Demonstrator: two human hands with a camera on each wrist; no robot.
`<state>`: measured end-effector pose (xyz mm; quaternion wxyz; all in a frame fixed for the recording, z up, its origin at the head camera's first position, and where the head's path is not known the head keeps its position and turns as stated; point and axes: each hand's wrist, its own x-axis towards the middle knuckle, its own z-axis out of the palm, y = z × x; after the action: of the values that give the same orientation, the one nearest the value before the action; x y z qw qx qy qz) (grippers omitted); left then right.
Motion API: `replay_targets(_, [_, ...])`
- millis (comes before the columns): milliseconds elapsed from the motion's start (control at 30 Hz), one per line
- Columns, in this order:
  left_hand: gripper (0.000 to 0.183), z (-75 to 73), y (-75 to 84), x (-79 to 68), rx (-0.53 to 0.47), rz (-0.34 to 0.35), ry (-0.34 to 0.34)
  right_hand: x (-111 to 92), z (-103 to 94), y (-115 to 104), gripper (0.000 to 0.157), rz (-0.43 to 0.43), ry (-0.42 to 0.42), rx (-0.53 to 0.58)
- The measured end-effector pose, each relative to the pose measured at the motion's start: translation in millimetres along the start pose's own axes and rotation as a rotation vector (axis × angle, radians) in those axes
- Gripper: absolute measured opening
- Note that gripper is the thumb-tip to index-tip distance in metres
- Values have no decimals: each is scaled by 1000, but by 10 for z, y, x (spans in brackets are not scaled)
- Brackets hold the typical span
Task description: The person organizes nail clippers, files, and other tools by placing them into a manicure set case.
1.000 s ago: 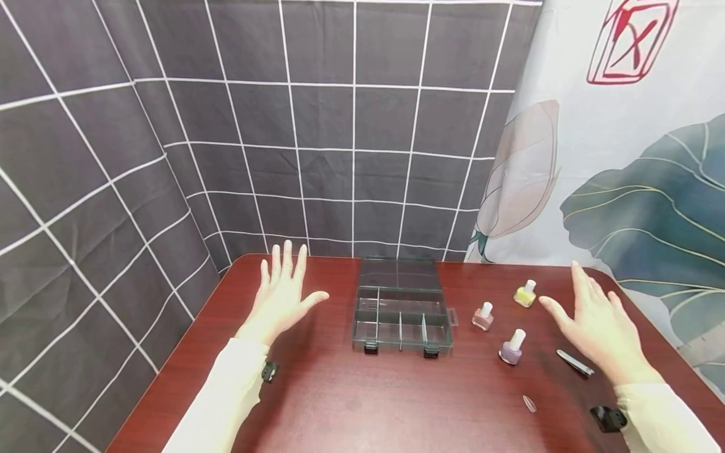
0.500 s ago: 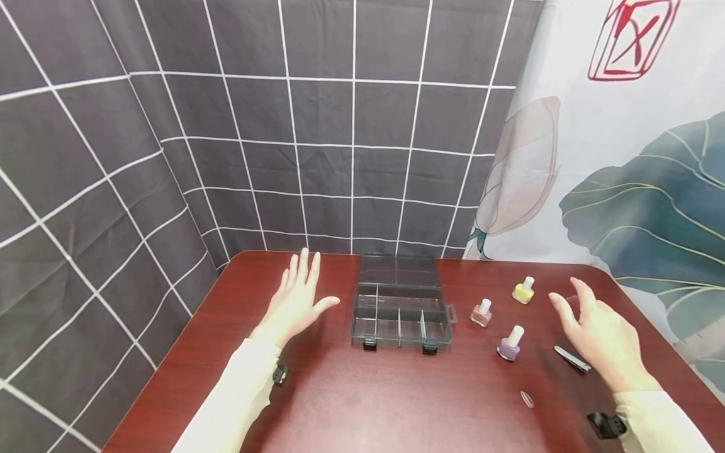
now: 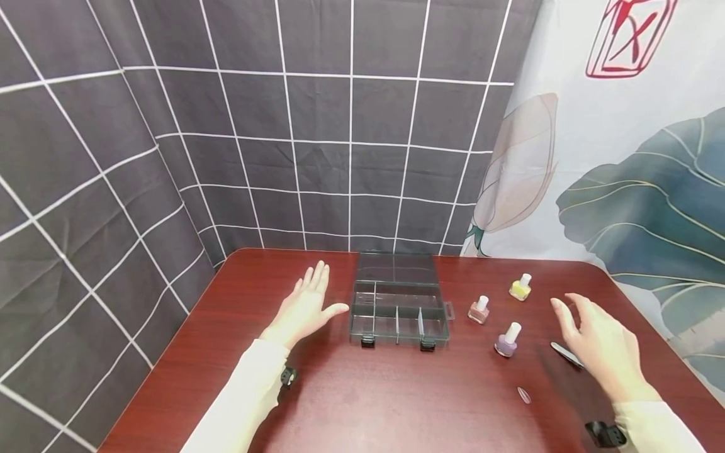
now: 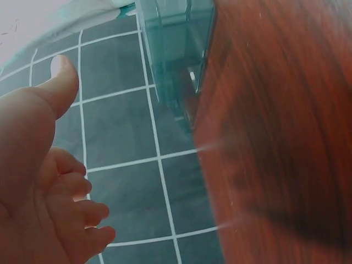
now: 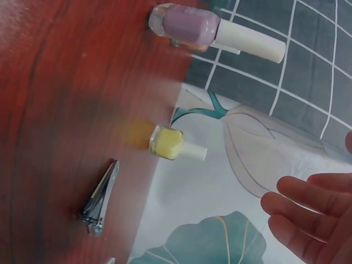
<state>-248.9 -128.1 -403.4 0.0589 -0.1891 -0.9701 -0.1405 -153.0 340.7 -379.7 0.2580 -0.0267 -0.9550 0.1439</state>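
My left hand [image 3: 303, 311] hovers with straight, spread fingers just left of an open, dark see-through compartment box [image 3: 357, 324], thumb pointing toward its side. The box's lid [image 3: 396, 267] lies folded back. Fingers lightly bent and holding nothing, my right hand [image 3: 606, 349] is over the right of the table, close by a metal nail clipper [image 3: 562, 351]. Left of that hand stand a purple nail polish bottle [image 3: 505, 345], a pink nail polish bottle [image 3: 478, 312] and a yellow nail polish bottle [image 3: 519, 289], all white-capped.
A small clear pointed oval piece [image 3: 523, 395] lies nearer the front of the reddish wooden table [image 3: 419, 402]. Behind the table hangs a dark gridded cloth [image 3: 317, 163], with a leaf-patterned white cloth [image 3: 600, 145] on the right. Thin dividers split the box into compartments.
My left hand has moved right and slightly nearer, toward the box. The right hand has come lower, and its fingers have bent from straight to lightly curled. The objects stay put.
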Motion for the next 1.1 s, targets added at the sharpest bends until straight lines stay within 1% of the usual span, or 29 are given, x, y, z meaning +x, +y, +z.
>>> replay_targets(100, [94,46,19,6,-47,1,-23,-42,-1,4,37,-5,14,4])
replay_targets(233, [96,98,45,7,-132,4,-70,-92,0,9,32,-12,37,7])
replay_targets(333, [96,129,65,2,-178,17,-98,-123,-2,13,32,3,33,2])
replay_targets(433, [94,162,83,-2,-210,44,-97,-152,5,19,31,19,25,-3])
replay_targets(567, [93,222,104,-1,-245,50,-100,-197,18,20,27,28,18,-4])
replay_targets(633, [93,250,114,5,-258,35,-120,-229,24,18,25,34,-6,7])
replay_targets(700, [94,271,123,8,-272,29,-131,-266,34,22,23,46,-56,26])
replay_targets(800, [96,295,135,15,-266,33,-143,-328,68,39,18,49,-125,55])
replay_targets(867, [97,306,142,13,-270,42,-136,-359,99,50,14,39,-145,65])
replay_targets(1000, [95,333,154,7,-279,39,-135,-398,156,55,10,29,-157,70])
replay_targets(1100, [94,364,163,5,-283,34,-140,-417,185,47,10,25,-207,81])
